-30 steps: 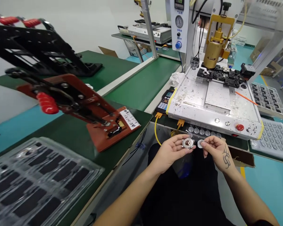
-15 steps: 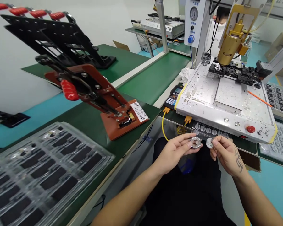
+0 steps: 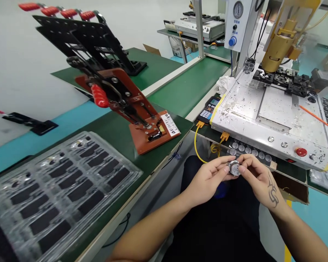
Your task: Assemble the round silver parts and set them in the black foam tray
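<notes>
My left hand (image 3: 211,179) pinches a round metal watch case (image 3: 230,164) by its left side, above my lap. A round printed disc (image 3: 235,169) lies against the face of the case. My right hand (image 3: 258,177) has thumb and fingers closed on the right edge of the disc. Both hands meet at the case, below the front edge of the white machine. A sheet of similar round discs (image 3: 248,150) lies beyond my hands, partly under the machine.
A white machine (image 3: 265,127) with a gold cylinder (image 3: 276,52) stands ahead right. The red-handled clamp fixture (image 3: 142,142) is on the green bench at left, near a clear tray (image 3: 98,182) of dark parts. A yellow cable (image 3: 196,145) hangs close beyond my hands.
My right hand has brought the disc leftward onto the watch case; the two were apart before. The view has turned slightly left.
</notes>
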A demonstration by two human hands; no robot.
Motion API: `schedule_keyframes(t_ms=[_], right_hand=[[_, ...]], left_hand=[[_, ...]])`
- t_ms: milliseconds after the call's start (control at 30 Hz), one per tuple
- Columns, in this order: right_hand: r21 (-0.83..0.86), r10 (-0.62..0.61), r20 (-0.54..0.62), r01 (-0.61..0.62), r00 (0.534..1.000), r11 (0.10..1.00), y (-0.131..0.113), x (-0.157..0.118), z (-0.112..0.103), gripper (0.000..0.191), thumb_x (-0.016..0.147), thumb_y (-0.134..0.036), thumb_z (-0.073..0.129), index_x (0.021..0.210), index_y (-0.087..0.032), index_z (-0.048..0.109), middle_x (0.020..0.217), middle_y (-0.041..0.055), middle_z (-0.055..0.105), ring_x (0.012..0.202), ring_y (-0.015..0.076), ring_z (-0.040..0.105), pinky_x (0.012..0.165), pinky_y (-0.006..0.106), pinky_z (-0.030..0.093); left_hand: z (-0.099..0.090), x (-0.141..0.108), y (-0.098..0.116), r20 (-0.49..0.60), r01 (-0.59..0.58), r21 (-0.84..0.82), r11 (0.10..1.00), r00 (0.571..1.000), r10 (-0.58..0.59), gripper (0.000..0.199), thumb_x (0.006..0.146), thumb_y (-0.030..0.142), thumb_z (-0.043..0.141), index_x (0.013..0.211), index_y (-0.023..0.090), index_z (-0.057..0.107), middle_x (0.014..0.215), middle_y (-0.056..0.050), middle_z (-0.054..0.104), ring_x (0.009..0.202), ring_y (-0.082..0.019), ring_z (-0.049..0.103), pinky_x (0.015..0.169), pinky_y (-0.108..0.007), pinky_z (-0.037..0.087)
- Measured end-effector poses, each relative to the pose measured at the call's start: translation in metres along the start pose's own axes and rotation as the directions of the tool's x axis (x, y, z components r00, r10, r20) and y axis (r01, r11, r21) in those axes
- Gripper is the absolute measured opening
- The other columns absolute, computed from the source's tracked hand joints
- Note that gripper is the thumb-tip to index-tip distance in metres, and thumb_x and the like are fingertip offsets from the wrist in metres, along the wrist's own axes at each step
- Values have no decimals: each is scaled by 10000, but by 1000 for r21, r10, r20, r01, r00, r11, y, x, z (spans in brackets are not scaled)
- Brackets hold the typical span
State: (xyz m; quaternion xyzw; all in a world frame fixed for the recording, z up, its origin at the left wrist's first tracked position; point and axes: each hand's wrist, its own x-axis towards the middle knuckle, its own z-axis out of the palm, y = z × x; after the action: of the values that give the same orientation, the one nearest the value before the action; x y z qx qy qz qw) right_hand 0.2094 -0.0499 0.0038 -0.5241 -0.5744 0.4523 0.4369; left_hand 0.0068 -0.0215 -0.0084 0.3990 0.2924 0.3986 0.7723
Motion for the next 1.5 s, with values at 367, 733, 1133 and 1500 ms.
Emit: schedule_keyframes(t_ms=[367, 733, 1133, 1500], right_hand=[[-25, -27, -34, 26, 999, 999, 1, 0, 6, 238, 1042, -412, 679, 890, -231, 648, 1130, 61, 659, 1028, 222, 621, 920, 368, 487], [-206, -186, -80, 166, 979, 964, 8, -3, 11, 178, 1064, -315, 645, 906, -239, 614, 1112, 61, 635, 1028, 216, 636, 904, 373, 519], [-444, -387, 133, 404, 913, 800, 11, 6, 4, 148, 1071, -245, 627, 1195, -271, 704, 1140, 85, 691, 1070, 247, 664, 949, 405, 549], [233, 97, 4, -95, 995, 968, 9, 19, 26, 370, 931, -562, 797, 964, -214, 677, 722, -15, 638, 589, 128, 562, 555, 263, 479]], left_hand=[[2, -3, 1, 1, -24, 69, 997, 1000, 24, 493, 984, 452, 782, 1380, 164, 730, 1300, -150, 793, 1200, -324, 771, 1112, -495, 624], [4, -7, -8, 9, -112, 276, 955, 993, 114, 407, 1046, 308, 670, 1419, 147, 672, 1306, -153, 793, 1184, -292, 788, 1093, -439, 636], [-11, -6, 11, 190, -284, 715, 639, 958, 213, 534, 1075, 218, 534, 1605, 230, 466, 1446, -132, 724, 1364, -284, 690, 1169, -450, 565], [-6, -6, 11, -116, -154, 509, 847, 963, 244, 201, 978, 346, 741, 1077, 174, 709, 992, -63, 766, 914, -196, 735, 869, -321, 598]])
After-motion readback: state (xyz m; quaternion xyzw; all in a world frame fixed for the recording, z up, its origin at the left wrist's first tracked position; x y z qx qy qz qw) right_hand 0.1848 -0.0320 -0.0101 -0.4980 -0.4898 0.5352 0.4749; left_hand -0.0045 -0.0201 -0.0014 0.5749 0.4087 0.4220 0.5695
